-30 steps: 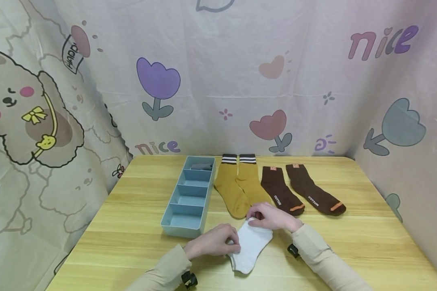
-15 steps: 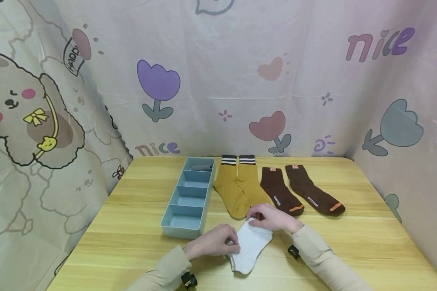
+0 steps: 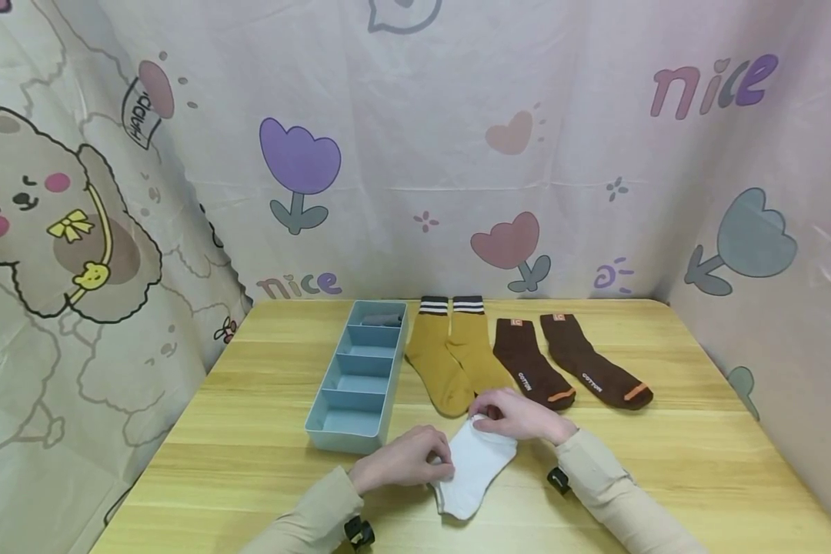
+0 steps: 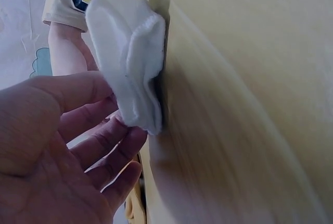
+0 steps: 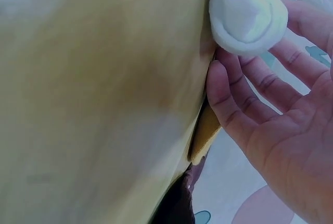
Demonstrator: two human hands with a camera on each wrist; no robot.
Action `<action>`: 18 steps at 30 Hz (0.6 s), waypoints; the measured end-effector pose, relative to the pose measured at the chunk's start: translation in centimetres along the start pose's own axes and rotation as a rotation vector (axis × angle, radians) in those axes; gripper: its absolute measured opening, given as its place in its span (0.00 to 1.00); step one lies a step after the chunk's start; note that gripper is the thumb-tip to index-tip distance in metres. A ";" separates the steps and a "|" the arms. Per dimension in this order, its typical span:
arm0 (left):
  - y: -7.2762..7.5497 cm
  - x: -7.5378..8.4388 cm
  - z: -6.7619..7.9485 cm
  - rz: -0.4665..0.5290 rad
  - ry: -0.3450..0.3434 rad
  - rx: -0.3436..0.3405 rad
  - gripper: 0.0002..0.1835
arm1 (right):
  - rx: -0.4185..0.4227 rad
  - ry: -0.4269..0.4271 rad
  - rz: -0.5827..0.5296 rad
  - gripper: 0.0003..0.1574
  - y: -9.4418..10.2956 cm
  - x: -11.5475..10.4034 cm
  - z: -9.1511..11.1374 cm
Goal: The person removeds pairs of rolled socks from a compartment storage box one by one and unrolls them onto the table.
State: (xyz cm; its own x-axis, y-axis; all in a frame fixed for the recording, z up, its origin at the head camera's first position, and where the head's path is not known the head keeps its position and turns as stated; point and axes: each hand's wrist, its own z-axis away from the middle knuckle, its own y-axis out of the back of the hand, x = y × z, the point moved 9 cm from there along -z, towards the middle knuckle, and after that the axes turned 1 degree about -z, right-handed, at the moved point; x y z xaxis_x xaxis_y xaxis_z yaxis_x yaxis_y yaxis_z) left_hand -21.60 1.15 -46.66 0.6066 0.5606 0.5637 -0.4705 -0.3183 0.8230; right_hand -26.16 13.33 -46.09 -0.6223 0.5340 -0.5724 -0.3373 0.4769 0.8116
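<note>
A pair of white ankle socks, one apparently stacked on the other, lies near the front of the table. My left hand pinches their left edge between thumb and fingers. At the upper end, my right hand pinches the cuff area. In the left wrist view, the layered edges of the white socks stand slightly off the wood at my left fingertips. The right wrist view shows the rounded end of the white socks against my right fingers; part of the grip is hidden behind the fabric.
A blue-grey divided box stands left of the socks, with a dark grey folded item in its far compartment. Mustard socks with striped cuffs lie behind my hands. Brown socks lie to their right. A printed curtain hangs behind the table.
The head view has shifted slightly. Both hands keep their hold on the white socks and have hardly moved.
</note>
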 end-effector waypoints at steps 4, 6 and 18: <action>0.3 -0.4 0.0 0.011 0.037 0.024 0.06 | 0.005 -0.016 -0.003 0.10 0.1 0.1 0.1; 0.4 -0.8 0.0 0.014 0.079 0.038 0.07 | 0.011 -0.018 0.001 0.11 0.2 0.2 0.2; 1.6 -1.7 0.2 -0.095 0.102 0.197 0.10 | 0.037 -0.008 0.026 0.11 0.7 0.5 1.4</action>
State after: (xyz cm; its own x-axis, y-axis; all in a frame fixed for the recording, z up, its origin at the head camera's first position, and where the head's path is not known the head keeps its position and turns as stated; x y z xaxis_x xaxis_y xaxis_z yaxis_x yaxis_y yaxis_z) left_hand -23.20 -0.45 -46.30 0.5696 0.6666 0.4809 -0.2736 -0.3979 0.8757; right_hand -25.72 14.94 -45.97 -0.6250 0.5517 -0.5523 -0.2949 0.4882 0.8214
